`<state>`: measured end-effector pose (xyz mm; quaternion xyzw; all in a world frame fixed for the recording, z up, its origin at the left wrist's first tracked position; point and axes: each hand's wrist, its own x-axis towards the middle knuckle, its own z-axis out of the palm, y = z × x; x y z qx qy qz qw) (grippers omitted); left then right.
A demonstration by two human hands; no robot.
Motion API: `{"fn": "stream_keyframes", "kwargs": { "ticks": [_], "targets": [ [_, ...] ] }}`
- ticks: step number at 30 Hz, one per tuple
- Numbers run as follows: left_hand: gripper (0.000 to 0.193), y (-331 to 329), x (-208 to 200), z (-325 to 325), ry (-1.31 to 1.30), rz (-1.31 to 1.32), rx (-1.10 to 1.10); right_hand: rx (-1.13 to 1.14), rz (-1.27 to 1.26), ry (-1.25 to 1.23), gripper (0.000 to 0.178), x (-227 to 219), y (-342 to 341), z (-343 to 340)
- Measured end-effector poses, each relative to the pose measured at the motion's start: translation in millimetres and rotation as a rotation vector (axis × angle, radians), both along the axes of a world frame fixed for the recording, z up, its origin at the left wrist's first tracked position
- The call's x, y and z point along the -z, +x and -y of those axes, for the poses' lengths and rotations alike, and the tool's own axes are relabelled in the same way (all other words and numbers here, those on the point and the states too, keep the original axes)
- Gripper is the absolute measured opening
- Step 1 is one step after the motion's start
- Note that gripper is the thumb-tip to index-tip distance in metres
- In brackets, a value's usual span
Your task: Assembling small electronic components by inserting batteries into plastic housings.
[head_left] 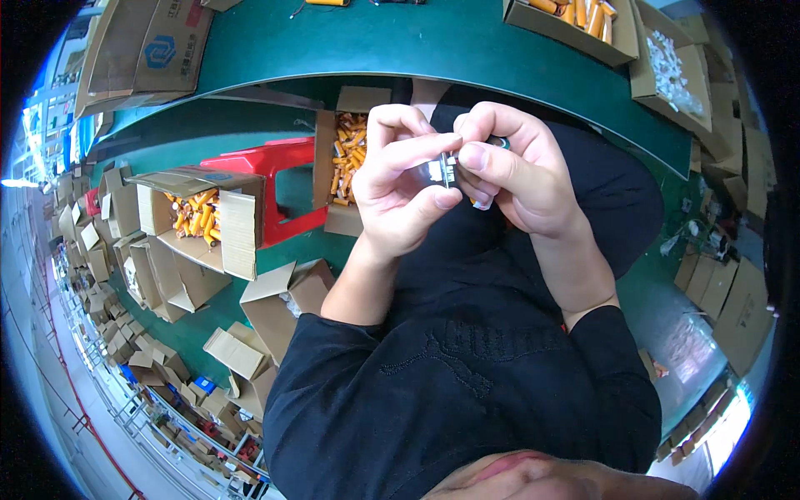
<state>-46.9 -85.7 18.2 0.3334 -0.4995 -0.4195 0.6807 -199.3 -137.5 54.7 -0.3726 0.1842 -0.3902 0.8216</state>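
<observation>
Left hand: grip narrow, holding small dark part by thumb and fingers; right hand curled beside it, cannot tell its grip; green table beyond.

Small part between left hand and right hand; stool leftward

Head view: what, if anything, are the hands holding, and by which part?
A small dark piece, apparently pinched at opposite edges by the left hand; the hold of the right hand is unclear.
</observation>
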Motion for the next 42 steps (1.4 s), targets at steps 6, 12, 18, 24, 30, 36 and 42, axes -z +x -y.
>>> {"fn": "stream_keyframes", "kwargs": {
  "ticks": [6,12,18,24,30,36,42],
  "targets": [
    [0.044,1,0,1,-0.028,0.094,-0.05,0.023,-0.021,-0.006,0.007,2,0,0],
    [0.042,3,1,1,0.011,0.126,-0.058,-0.019,-0.033,0.03,0.007,4,-5,4],
    [0.038,4,5,0,0.108,0.011,-0.126,0.183,-0.374,-0.388,0.003,-1,3,7],
    [0.036,11,6,1,0.111,0.07,-0.127,0.117,-0.343,-0.695,0.003,0,-4,15],
    [0.035,10,5,-1,0.184,-0.034,-0.009,0.182,-0.401,-0.654,0.004,1,-4,16],
    [0.034,13,6,-3,0.199,-0.025,-0.013,0.114,-0.362,-0.642,0.006,2,-5,17],
    [0.034,15,9,-4,0.192,0.004,-0.049,0.131,-0.392,-0.594,0.008,0,-5,16]
  ]
}}
